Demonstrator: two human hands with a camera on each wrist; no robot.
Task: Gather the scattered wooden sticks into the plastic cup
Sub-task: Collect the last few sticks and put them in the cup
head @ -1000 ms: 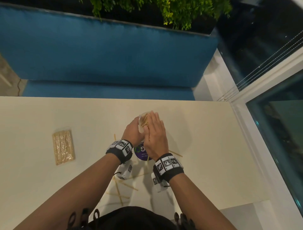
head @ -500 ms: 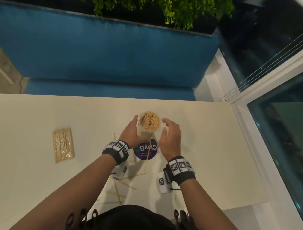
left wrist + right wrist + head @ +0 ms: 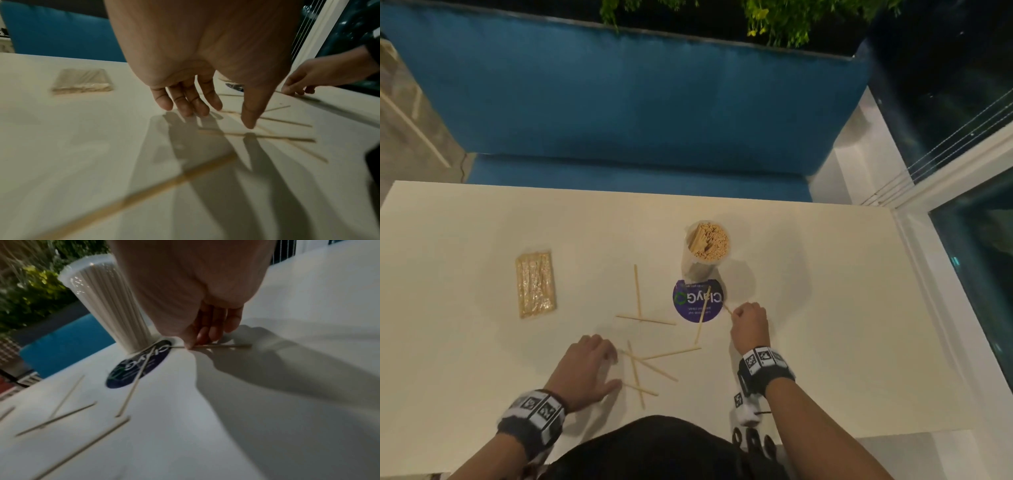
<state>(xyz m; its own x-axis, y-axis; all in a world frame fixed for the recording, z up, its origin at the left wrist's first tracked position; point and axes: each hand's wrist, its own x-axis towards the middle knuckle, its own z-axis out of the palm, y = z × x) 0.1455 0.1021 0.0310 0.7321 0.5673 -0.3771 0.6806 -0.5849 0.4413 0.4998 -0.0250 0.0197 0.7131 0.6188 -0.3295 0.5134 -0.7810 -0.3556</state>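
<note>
A clear plastic cup (image 3: 705, 251) packed with wooden sticks stands upright mid-table, also seen in the right wrist view (image 3: 107, 301). Several loose sticks lie on the white table (image 3: 825, 308): a crossed cluster (image 3: 650, 368) near me, a pair (image 3: 643, 318) further left, and one stick (image 3: 702, 313) across a purple round sticker (image 3: 690, 301). My right hand (image 3: 739, 313) is right of the sticker and pinches a stick (image 3: 222, 346) that lies on the table. Beside the near cluster (image 3: 267, 138), my left hand (image 3: 599, 363) hovers with its fingers (image 3: 185, 100) straight, holding nothing.
A flat plastic-wrapped packet of sticks (image 3: 536, 284) lies at the left of the table. A blue sofa (image 3: 619, 102) runs behind the far edge. A white frame and glass pane (image 3: 969, 240) border the right side. My dark clothing covers the near edge.
Both hands have left the cup. The left hand drew back to the near stick cluster. The right hand moved down beside the sticker and took hold of a stick.
</note>
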